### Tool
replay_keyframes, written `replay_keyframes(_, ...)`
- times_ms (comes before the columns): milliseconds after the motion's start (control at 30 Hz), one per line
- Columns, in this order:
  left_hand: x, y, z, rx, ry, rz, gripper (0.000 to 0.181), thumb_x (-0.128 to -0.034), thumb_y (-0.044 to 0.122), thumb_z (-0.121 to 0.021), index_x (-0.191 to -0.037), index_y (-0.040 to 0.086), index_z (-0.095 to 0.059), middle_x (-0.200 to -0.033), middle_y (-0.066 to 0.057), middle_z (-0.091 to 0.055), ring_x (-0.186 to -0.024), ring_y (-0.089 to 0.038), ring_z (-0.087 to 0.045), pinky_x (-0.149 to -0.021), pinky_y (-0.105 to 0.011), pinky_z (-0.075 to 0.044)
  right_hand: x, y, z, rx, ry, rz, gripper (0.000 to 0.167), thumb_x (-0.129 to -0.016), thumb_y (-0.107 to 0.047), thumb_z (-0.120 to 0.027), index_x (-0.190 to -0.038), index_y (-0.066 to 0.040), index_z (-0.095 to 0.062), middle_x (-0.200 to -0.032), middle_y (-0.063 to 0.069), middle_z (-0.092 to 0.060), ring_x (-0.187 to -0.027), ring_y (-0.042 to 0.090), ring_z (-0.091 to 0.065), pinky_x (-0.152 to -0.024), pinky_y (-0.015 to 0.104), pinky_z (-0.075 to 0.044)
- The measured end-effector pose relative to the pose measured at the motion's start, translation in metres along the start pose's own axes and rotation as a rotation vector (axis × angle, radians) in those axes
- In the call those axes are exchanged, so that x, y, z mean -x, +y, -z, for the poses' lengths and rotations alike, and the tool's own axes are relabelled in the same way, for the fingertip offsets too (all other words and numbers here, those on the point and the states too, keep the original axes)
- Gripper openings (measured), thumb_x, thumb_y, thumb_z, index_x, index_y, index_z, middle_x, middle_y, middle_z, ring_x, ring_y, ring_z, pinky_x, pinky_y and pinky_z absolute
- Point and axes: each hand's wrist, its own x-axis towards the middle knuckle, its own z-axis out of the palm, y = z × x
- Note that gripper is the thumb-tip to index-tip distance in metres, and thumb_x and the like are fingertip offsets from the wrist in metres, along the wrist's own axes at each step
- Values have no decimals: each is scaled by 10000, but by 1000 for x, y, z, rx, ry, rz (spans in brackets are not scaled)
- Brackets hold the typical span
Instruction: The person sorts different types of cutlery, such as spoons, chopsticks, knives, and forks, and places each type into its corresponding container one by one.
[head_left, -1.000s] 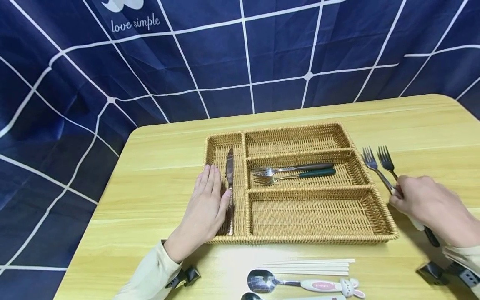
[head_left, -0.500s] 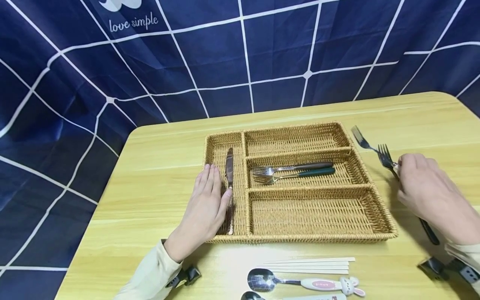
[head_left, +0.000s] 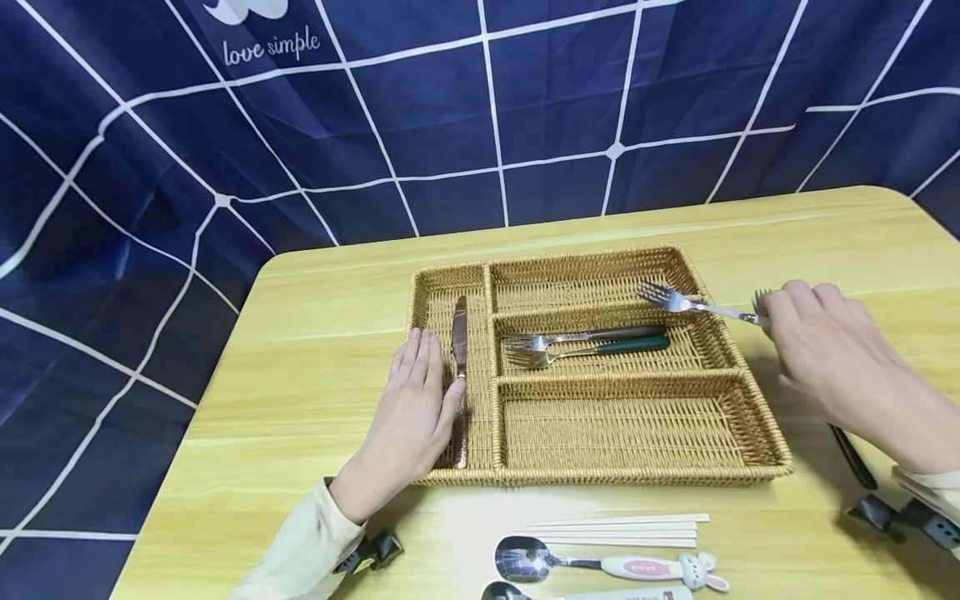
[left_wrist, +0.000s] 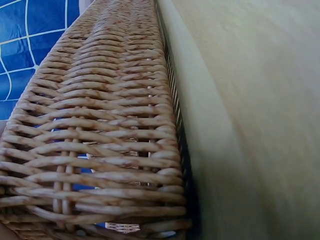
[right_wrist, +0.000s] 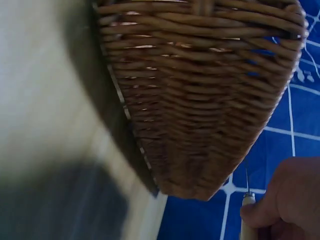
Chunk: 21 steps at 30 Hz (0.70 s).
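Observation:
My right hand (head_left: 847,367) pinches a fork (head_left: 678,302) by its handle, raised over the right rim of the wicker cutlery tray (head_left: 645,477). Its tines point left, above the divider between the back and middle compartments. In the right wrist view, thumb and fingers hold a pale handle (right_wrist: 248,217). A second fork with a black handle (head_left: 853,458) lies on the table, mostly hidden under that hand. My left hand (head_left: 408,408) rests with straight fingers on the tray's left side. Beside its thumb, a table knife (head_left: 460,375) lies in the left compartment.
The middle compartment holds a brown-handled fork (head_left: 622,332) and a green-handled fork (head_left: 633,345). In front of the tray lie white chopsticks (head_left: 622,532), a spoon with a rabbit handle (head_left: 637,568) and another spoon (head_left: 630,595). A blue curtain (head_left: 555,108) hangs behind the table.
My right hand has lifted the pale-handled fork from beside the tray and carried it up and left over the rim. The left hand stays where it was.

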Motion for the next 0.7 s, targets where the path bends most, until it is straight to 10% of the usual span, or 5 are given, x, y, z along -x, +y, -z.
replay_keyframes(700, -1, 0, 0, 2, -16, 8, 610, -1056, 306, -308, -1456, -141, -201, -1527, -305, -176, -1456, -371, -73, -1196, -426, -31, -44, -32, 11, -4, -90, 269, 478, -622, -96, -843, -922, -7, -482, -825, 106, -476, -726, 339, -473, -541, 437, -380)
